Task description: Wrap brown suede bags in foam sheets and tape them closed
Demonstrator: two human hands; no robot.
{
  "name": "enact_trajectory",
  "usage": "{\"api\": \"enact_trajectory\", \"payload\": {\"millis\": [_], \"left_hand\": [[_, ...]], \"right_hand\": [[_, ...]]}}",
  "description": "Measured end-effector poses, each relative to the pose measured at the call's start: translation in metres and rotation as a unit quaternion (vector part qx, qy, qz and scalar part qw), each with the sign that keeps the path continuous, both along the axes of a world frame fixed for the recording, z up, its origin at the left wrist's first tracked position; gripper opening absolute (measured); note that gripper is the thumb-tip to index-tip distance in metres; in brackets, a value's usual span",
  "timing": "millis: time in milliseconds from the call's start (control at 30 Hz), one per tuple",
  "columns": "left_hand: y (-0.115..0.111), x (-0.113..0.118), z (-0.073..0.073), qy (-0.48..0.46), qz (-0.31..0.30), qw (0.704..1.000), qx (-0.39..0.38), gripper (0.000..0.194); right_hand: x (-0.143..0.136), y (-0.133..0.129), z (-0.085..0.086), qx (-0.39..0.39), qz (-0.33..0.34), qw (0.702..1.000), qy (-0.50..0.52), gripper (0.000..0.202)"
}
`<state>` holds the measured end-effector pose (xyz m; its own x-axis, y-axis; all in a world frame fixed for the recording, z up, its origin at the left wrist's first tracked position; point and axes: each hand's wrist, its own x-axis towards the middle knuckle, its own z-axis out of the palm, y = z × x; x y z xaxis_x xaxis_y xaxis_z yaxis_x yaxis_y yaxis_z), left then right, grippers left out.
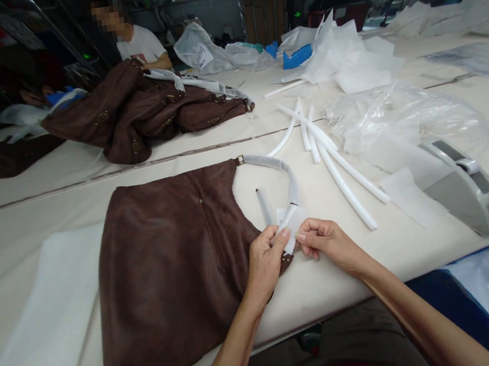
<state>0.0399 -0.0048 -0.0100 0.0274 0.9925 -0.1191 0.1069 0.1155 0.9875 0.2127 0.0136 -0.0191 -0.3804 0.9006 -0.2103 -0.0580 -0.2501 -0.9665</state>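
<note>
A brown bag [170, 271] with a zipper lies flat on the table, its strap [292, 183] curving out to the right in a translucent white wrapping. My left hand [266, 258] is closed on the lower end of the strap, its thumb over a piece of white wrapping paper [292, 224]. Just to the right, my right hand [321, 239] pinches at the edge of that paper. A thin wrapped strip [264, 204] stands out between the bag and the strap loop.
White foam tubes [338, 176] lie beyond my right hand. A tape dispenser [465, 184] sits at the right, near clear plastic [411, 113]. More brown bags [149, 111] are piled across the table, by a person in a white shirt [140, 45]. White sheeting [50, 316] lies left.
</note>
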Motion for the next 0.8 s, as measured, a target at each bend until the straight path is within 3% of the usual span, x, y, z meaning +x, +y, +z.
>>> {"api": "enact_trajectory", "payload": {"millis": [167,400,800], "left_hand": [[0.0,-0.002,0.006,-0.09,0.002,0.995,-0.041,0.036],[0.004,-0.011,0.004,-0.162,0.001,0.984,-0.079,0.035],[0.003,-0.017,0.004,-0.179,-0.002,0.981,-0.073,0.037]], "right_hand": [[0.01,0.005,0.007,-0.008,0.042,0.999,0.025,0.034],[-0.009,0.013,0.011,-0.001,0.046,0.998,0.041,0.037],[-0.027,0.016,0.004,0.03,0.034,0.996,0.076,0.035]]}}
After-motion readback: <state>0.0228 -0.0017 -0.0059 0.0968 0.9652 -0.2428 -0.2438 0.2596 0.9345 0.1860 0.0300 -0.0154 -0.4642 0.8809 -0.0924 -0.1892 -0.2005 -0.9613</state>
